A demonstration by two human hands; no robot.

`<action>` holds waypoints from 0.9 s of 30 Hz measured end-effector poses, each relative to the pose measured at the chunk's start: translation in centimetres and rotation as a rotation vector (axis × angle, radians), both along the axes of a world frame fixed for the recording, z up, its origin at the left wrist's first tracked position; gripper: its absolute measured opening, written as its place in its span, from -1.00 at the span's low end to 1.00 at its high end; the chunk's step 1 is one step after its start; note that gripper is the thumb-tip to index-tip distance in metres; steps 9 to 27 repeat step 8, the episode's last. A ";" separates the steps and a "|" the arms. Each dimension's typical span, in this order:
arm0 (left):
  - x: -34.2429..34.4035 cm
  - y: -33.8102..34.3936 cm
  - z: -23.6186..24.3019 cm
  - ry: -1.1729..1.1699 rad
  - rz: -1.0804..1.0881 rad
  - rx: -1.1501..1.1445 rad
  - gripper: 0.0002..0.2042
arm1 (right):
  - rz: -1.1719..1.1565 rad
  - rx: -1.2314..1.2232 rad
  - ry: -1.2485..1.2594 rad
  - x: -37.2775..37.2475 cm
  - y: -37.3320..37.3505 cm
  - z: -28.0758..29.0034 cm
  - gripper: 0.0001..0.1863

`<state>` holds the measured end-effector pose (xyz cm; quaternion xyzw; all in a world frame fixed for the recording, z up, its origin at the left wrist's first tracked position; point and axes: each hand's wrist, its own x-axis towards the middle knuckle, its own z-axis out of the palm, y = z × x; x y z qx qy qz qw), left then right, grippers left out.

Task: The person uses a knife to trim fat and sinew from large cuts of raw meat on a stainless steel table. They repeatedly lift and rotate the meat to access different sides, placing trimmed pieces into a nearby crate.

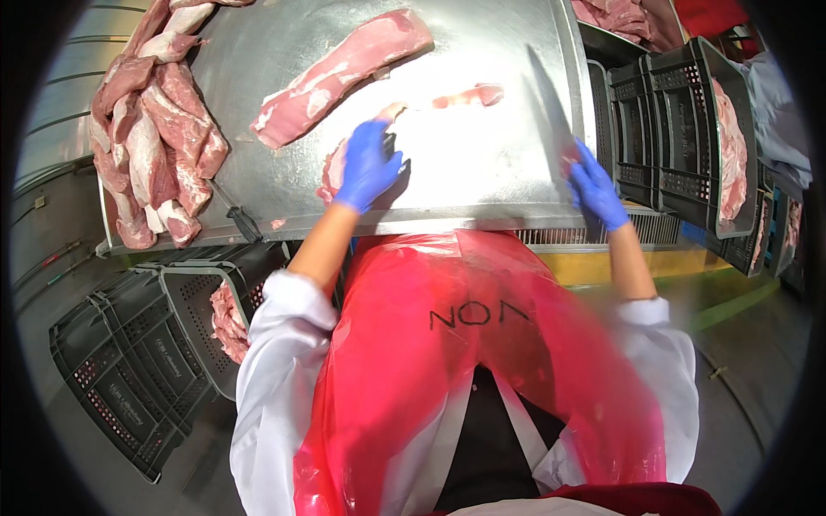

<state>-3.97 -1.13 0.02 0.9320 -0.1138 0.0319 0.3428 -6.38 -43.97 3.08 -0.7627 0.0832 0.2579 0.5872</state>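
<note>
My left hand (368,168), in a blue glove, is closed over a piece of meat (332,174) near the table's front edge. Pink flesh shows beside the palm and past the fingertips; the rest is hidden under the glove. In my right hand (595,187), also blue-gloved, is a knife (547,90); its long blade points away from me, slightly blurred, above the right side of the metal table (482,193). Beyond my left hand lies a long trimmed pork loin (348,77). A small strip of meat (469,96) rests between the loin and the knife.
Large cuts of meat (159,129) are heaped at the table's left. A black-handled tool (243,225) lies at the front edge. Grey crates with meat stand below left (185,301) and at the right (680,129). A person's sleeve (779,112) shows at the far right.
</note>
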 end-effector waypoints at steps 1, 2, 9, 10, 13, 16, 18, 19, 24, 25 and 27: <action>2.0 -2.3 -2.5 -0.094 0.003 0.059 -0.45 | 0.019 -0.052 -0.049 0.7 2.1 0.3 -0.37; 3.9 -4.9 -3.2 -0.118 -0.005 0.146 -0.52 | 0.095 -0.094 -0.041 1.2 4.0 0.3 -0.41; 6.9 -9.1 -5.5 0.032 -0.061 0.576 -0.90 | 0.446 -0.593 -0.304 -0.5 7.1 -4.6 -0.38; 6.9 -9.1 -5.5 0.032 -0.061 0.576 -0.90 | 0.446 -0.593 -0.304 -0.5 7.1 -4.6 -0.38; 6.9 -9.1 -5.5 0.032 -0.061 0.576 -0.90 | 0.446 -0.593 -0.304 -0.5 7.1 -4.6 -0.38; 6.9 -9.1 -5.5 0.032 -0.061 0.576 -0.90 | 0.446 -0.593 -0.304 -0.5 7.1 -4.6 -0.38; 6.9 -9.1 -5.5 0.032 -0.061 0.576 -0.90 | 0.446 -0.593 -0.304 -0.5 7.1 -4.6 -0.38; 6.9 -9.1 -5.5 0.032 -0.061 0.576 -0.90 | 0.446 -0.593 -0.304 -0.5 7.1 -4.6 -0.38; 6.9 -9.1 -5.5 0.032 -0.061 0.576 -0.90 | 0.446 -0.593 -0.304 -0.5 7.1 -4.6 -0.38; 6.9 -9.1 -5.5 0.032 -0.061 0.576 -0.90 | 0.446 -0.593 -0.304 -0.5 7.1 -4.6 -0.38; 6.9 -9.1 -5.5 0.032 -0.061 0.576 -0.90 | 0.446 -0.593 -0.304 -0.5 7.1 -4.6 -0.38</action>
